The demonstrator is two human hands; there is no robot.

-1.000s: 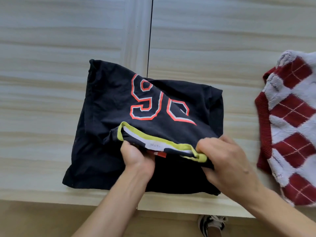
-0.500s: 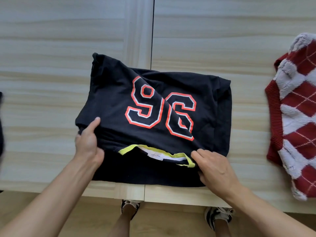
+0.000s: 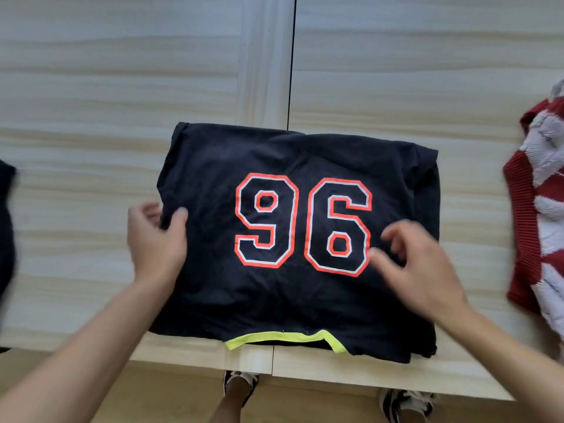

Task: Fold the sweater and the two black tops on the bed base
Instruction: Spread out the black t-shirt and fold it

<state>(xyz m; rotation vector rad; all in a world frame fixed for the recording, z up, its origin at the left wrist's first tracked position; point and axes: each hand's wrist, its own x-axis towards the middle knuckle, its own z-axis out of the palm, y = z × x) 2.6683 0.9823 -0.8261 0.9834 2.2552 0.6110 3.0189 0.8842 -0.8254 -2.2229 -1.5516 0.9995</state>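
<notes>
Lay folded on the bed base (image 3: 91, 87): black "96" top (image 3: 299, 227), left hand (image 3: 155, 239) pinching its edge, right hand (image 3: 418, 264) loosely open above.

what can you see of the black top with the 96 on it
The black top lies folded into a rough rectangle on the pale wooden bed base, over the seam between two panels. It looks like soft jersey, lightly creased. A large 96, orange and white in outline, faces up. A neon yellow-green collar trim peeks out at its near edge. The left hand touches its left edge; the right hand, blurred, is over its right side, contact unclear.
</notes>
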